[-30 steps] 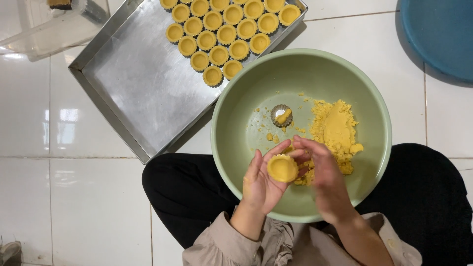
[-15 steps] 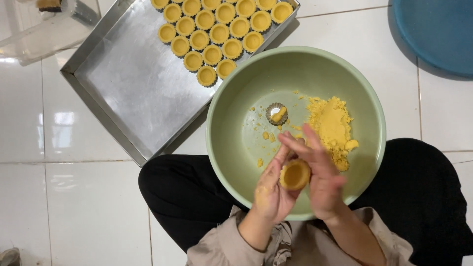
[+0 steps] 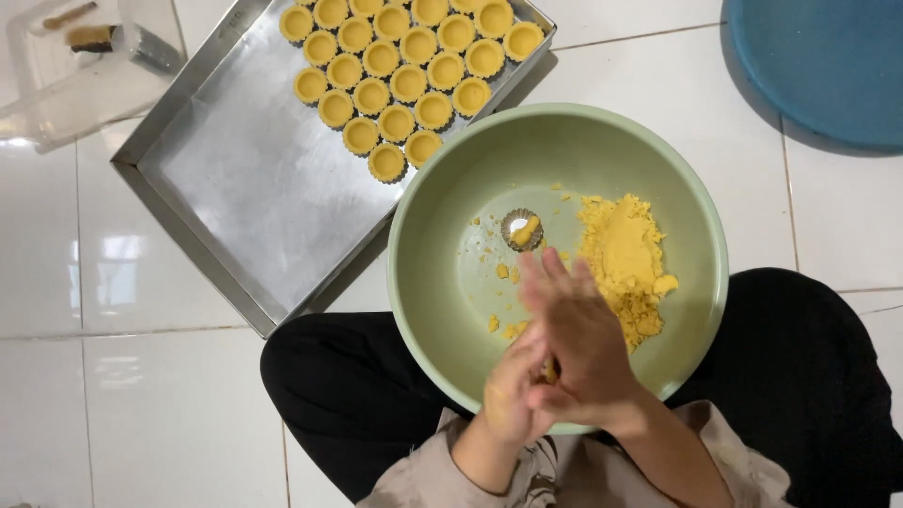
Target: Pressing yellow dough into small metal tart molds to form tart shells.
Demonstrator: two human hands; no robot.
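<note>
The right hand lies flat over the cupped left hand, palms pressed together. Only a sliver of yellow dough shows between them, so the grip is a narrow clasp on that dough piece; both hands are blurred. They hover over the near rim of a pale green bowl resting on the person's black-clad lap. Inside the bowl, just beyond the fingers, lies a heap of yellow dough crumbs, and beside it a small fluted metal tart mould with a bit of dough in it. To the left on the white tiled floor sits a steel baking tray, its far corner filled with rows of dough-lined tart shells. A blue round lid lies at the upper right.
</note>
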